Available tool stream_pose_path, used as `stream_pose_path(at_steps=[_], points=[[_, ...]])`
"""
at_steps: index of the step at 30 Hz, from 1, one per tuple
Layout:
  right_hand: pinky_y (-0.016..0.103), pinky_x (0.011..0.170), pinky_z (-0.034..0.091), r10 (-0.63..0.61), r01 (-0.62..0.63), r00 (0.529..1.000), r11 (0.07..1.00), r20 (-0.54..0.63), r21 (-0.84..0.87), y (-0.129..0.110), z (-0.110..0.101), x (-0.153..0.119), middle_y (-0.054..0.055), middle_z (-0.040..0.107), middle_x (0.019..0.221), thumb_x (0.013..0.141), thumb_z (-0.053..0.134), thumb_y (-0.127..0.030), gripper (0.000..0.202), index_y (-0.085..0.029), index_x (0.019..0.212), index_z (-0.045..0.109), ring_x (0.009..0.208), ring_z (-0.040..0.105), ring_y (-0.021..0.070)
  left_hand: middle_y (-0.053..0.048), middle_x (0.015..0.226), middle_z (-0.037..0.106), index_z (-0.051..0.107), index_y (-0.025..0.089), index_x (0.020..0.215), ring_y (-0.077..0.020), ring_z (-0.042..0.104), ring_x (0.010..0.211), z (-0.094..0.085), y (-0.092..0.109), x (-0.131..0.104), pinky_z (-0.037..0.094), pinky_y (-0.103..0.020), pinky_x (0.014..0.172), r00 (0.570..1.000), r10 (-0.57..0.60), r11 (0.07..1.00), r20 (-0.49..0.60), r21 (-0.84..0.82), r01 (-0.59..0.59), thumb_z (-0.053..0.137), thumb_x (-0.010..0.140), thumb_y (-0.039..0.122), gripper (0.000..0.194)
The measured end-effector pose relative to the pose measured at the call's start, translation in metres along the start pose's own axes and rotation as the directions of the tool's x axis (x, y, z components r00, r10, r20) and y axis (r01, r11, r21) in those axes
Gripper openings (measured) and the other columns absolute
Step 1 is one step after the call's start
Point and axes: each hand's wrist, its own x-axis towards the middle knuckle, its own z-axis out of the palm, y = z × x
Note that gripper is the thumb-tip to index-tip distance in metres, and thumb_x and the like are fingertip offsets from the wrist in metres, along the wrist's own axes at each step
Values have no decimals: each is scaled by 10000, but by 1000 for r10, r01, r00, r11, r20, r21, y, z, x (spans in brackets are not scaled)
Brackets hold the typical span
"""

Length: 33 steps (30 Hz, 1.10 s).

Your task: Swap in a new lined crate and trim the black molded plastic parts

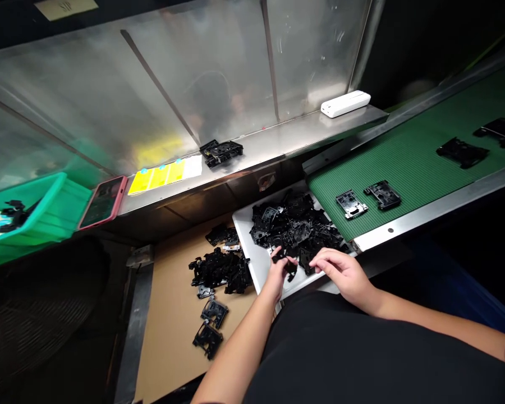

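My left hand (pixel 278 272) has its fingers closed on one small black part (pixel 287 264) at the near edge of the white tray (pixel 258 261). My right hand (pixel 340 272) rests open on the pile (pixel 294 227). I should pinch only one piece and lift slowly.

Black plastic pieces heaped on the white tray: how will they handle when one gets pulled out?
The black plastic pieces look thin, flat and moulded, so probably stiff and light. Their cut-outs and tabs interlock in the heap on the white tray, so pulling one may drag neighbours. Flat shape: unlikely to roll. The left hand pinches one easily.
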Motion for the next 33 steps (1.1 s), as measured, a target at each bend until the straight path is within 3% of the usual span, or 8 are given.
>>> stream_pose_path(at_steps=[4, 6, 13, 23, 26, 29, 31, 33], points=[[318, 776, 499, -25, 25, 1000, 1000, -7, -1, -5, 4, 7, 41, 646, 854, 1024, 564, -287, 214, -205, 957, 750, 815, 631, 175, -69, 863, 651, 469, 161, 1393, -227, 683, 774, -2, 45, -49, 560, -359, 721, 975, -113, 838, 192, -509, 198, 484, 904, 673, 708], [321, 779, 509, -40, 40, 999, 999, 14, 7, -9, 9, 10, 41, 645, 852, 1020, 572, -277, 206, -204, 948, 751, 821, 637, 176, -62, 848, 648, 506, 184, 1367, -213, 671, 752, 1, 64, -68, 559, -338, 691, 964, -119, 740, 240, -626, 247, 478, 906, 701, 693], [310, 552, 545, 30, -86, 985, 940, 172, 330, -17, 26, 12, 47, 612, 920, 1017, 571, -329, 200, -202, 980, 720, 658, 666, 163, -57, 861, 666, 570, 217, 1341, -242, 699, 830, 13, 81, -92, 563, -449, 882, 939, -100, 658, 328, -687, 310, 393, 944, 705, 653], [302, 511, 522, 42, -122, 973, 929, 229, 350, -16, 30, 10, 31, 605, 870, 1018, 567, -357, 216, -203, 969, 710, 582, 627, 143, -60, 881, 689, 551, 229, 1388, -267, 717, 891, 18, 82, -107, 569, -449, 874, 947, -121, 705, 298, -646, 293, 399, 950, 690, 655], [317, 651, 544, -19, -9, 990, 981, 141, 195, -15, 25, 11, 48, 638, 888, 1017, 573, -335, 216, -201, 965, 734, 733, 650, 170, -96, 972, 699, 521, 208, 1417, -282, 707, 955, 2, 84, -98, 553, -468, 911, 976, -84, 871, 201, -461, 170, 349, 950, 710, 707], [327, 780, 520, -90, 87, 994, 995, 57, 53, -12, 17, 13, 54, 654, 880, 1020, 570, -317, 226, -197, 952, 749, 845, 633, 186, -144, 1147, 692, 495, 190, 1437, -308, 658, 1107, -41, 89, -75, 490, -497, 1023, 985, 153, 982, -73, 127, -143, 370, 949, 693, 712], [328, 784, 509, -92, 90, 995, 995, 34, 52, -9, 11, 13, 52, 651, 874, 1025, 559, -324, 239, -198, 949, 747, 836, 626, 185, -168, 1350, 616, 462, 194, 1468, -340, 561, 1275, -76, 93, -57, 399, -518, 1123, 901, 381, 754, -206, 633, -175, 482, 924, 650, 709], [326, 771, 506, -88, 88, 996, 994, 4, 60, -7, 5, 12, 51, 647, 872, 1023, 563, -331, 237, -202, 947, 747, 825, 620, 186, -195, 1440, 553, 415, 176, 1503, -386, 488, 1348, -107, 96, -41, 342, -567, 1151, 827, 502, 458, -252, 889, -8, 544, 905, 605, 747]])
